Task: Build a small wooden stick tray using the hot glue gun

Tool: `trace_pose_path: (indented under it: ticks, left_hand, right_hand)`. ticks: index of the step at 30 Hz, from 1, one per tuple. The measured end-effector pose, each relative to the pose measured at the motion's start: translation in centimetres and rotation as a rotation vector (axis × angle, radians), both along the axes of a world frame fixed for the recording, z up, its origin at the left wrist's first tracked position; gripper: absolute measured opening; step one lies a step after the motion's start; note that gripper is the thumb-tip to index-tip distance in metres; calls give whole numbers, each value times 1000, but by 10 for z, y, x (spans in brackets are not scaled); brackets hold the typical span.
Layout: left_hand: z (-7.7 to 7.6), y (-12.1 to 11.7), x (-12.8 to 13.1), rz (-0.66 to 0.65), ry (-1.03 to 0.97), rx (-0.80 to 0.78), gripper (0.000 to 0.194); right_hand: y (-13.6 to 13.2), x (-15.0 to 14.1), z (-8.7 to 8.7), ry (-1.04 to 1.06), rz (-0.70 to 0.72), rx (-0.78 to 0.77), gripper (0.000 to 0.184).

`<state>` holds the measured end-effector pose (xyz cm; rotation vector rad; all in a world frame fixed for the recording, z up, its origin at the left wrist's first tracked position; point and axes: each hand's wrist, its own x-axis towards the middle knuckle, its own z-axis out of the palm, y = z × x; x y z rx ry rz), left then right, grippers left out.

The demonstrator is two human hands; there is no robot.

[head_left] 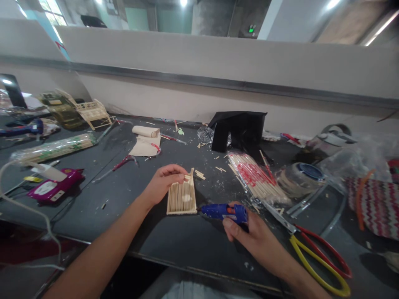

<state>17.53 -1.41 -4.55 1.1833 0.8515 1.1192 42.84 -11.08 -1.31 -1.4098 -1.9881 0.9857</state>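
Observation:
A small panel of wooden sticks (179,199), edged with a thin stick frame, lies on the dark table in front of me. My left hand (166,180) is closed at its upper edge, pinching a short wooden stick (187,177). Whether the fingers also grip the panel I cannot tell. My right hand (245,228) is wrapped around a blue hot glue gun (222,211). The gun points left, its nozzle at the panel's lower right corner. Several cut stick pieces (200,175) lie just right of the panel.
Scissors (299,232) with red and yellow handles and a bag of sticks (254,174) lie at right, near a jar (301,178). A purple device (56,185), a wrapped stick bundle (56,147) and a miniature wooden chair (92,112) are at left. A low partition (187,97) borders the back.

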Motion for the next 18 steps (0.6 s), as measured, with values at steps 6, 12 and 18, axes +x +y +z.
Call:
trace_pose_path:
  ticks: [6,12,18]
  left_hand:
    - [0,0,0,-6,9,13,8]
    - [-1,0,-1,-18,-1,-11,7]
    - [0,0,-1,-10,8,-11,8]
  right_hand:
    - [0,-2,-1,29,19,-55,26]
    - [0,-3,-1,14,-8,-77,27]
    - [0,-1,-4,-10,-32,-41,27]
